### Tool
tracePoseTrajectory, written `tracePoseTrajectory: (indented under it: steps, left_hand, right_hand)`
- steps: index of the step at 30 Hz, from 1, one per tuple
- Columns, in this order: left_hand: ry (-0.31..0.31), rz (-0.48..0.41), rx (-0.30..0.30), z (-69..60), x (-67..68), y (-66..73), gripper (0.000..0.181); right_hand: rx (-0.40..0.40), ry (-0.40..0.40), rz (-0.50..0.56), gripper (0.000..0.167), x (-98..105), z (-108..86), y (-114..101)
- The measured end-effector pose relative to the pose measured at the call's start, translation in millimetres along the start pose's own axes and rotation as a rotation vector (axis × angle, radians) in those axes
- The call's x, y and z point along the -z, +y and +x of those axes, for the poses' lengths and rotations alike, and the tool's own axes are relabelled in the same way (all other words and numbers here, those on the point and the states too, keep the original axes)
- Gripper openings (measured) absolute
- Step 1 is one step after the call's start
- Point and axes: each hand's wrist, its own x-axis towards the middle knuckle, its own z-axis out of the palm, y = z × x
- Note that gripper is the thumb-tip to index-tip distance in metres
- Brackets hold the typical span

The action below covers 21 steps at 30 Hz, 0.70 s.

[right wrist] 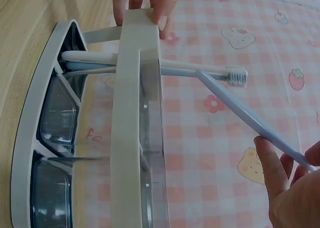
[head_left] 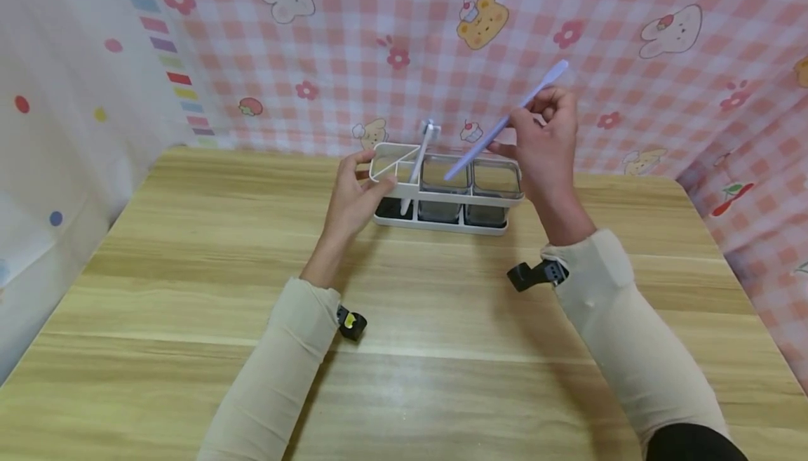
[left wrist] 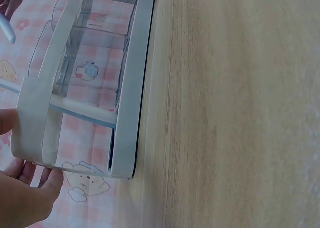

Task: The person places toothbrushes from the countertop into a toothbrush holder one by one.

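Observation:
A white two-tier toothbrush holder with clear cups stands near the back of the table. My left hand grips its upper left end, thumb in front and fingers behind. A white toothbrush leans in the left slot, bristles up; a pale blue strip runs along it, and I cannot tell if that is a second brush. My right hand pinches a lavender toothbrush, tilted, its flattened end up and the other end above the cups. Its bristles do not show. In the left wrist view, fingers touch the holder's end.
Two clear cups sit in the holder's middle and right places. Behind it hangs a pink checked cloth with cartoon animals. The wooden table stretches in front. A black wrist camera sits on the right sleeve.

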Motion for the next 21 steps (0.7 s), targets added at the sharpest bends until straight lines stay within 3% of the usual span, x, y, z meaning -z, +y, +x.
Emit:
tracePoseTrajectory:
  steps: [16,21]
  left_hand:
    - [0.003,-0.004,-0.001,0.1,-0.1,0.5,0.057]
    - [0.002,0.002,0.006,-0.4,-0.1,0.9,0.057]
  right_hand:
    - [0.079,-0.088,0.000,0.024,-19,-2.8,6]
    - [0.070,-0.114,-0.008,0.025,-24,-5.1,9]
